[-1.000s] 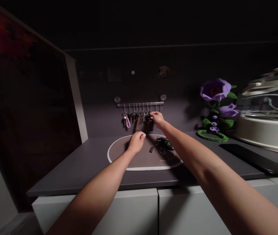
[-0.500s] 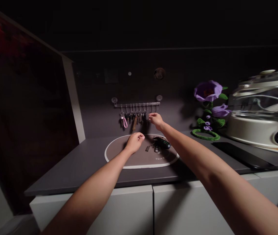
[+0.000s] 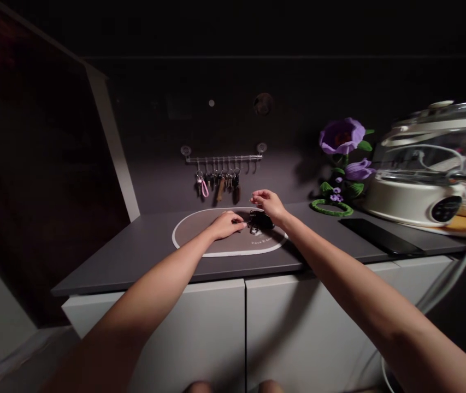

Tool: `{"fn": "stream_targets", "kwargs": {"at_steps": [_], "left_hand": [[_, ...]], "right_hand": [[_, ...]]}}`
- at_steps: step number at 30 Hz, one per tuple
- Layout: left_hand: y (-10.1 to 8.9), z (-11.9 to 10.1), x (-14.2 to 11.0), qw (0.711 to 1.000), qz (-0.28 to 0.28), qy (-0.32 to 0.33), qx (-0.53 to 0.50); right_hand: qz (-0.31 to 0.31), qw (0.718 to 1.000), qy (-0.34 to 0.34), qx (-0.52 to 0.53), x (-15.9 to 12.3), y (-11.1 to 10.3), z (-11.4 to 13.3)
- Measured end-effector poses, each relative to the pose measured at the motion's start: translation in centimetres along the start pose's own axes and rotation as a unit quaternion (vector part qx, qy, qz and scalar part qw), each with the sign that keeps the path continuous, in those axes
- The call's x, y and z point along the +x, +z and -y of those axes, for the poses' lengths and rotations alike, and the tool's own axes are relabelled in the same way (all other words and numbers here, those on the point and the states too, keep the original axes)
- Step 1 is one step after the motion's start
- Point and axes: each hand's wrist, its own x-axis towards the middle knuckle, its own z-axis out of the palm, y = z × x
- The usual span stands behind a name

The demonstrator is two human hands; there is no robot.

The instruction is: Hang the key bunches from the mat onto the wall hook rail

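Observation:
My left hand is low over the oval brown mat, its fingers stretched toward a small bunch of dark keys. Its thumb is apart from the fingers, and I make out nothing in its grasp. My right hand hovers above a black rounded pouch or fob on the same mat, fingers loosely bent with a gap at the tips. Behind the hands a clear hook rail on the wall carries several key bunches, including one with a pink loop and one with a brown strap. Some right-side hooks hang bare.
On the grey counter to the right stand purple fabric flowers with a green ring base. A black flat slab lies in front of them. Farther right is a white appliance with a clear cover and cable.
My right hand has come down and away from the hook rail to just above the mat. The left hand's fingers have straightened toward the keys on the mat. The view has tilted down.

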Motion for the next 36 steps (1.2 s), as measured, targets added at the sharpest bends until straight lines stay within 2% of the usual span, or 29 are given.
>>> {"fn": "stream_targets", "kwargs": {"at_steps": [3, 6, 10, 14, 18, 21, 27, 30, 36], "left_hand": [[0.2, 0.3, 0.1, 1.0, -0.005, 0.005, 0.021], [0.4, 0.6, 0.3, 1.0, 0.003, -0.003, 0.023], [0.4, 0.6, 0.4, 0.999, 0.001, -0.032, 0.028], [0.3, 0.5, 0.3, 0.997, -0.013, -0.077, -0.001], [0.4, 0.6, 0.2, 0.99, -0.017, -0.125, -0.057], [0.4, 0.7, 0.2, 0.986, -0.036, -0.135, -0.091], [0.3, 0.7, 0.3, 0.971, -0.078, -0.139, -0.176], [0.2, 0.6, 0.4, 0.954, -0.107, -0.154, -0.233], [-0.1, 0.4, 0.6, 0.902, -0.145, -0.19, -0.36]], "right_hand": [[0.007, 0.999, -0.035, -0.034, -1.0, -1.0, -0.9], [0.011, 0.988, -0.078, -0.134, -1.5, -1.8, -1.5], [0.026, 0.945, -0.13, -0.299, -2.0, -2.1, -1.7], [0.06, 0.913, -0.154, -0.372, -2.2, -1.9, -1.7], [0.088, 0.888, -0.177, -0.415, -2.1, -1.7, -1.9], [0.095, 0.872, -0.189, -0.441, -1.9, -1.7, -2.1], [0.1, 0.867, -0.208, -0.441, -1.9, -1.6, -2.2], [0.104, 0.868, -0.205, -0.44, -2.0, -1.4, -2.2], [0.11, 0.87, -0.213, -0.43, -1.8, -1.1, -2.4]]}}
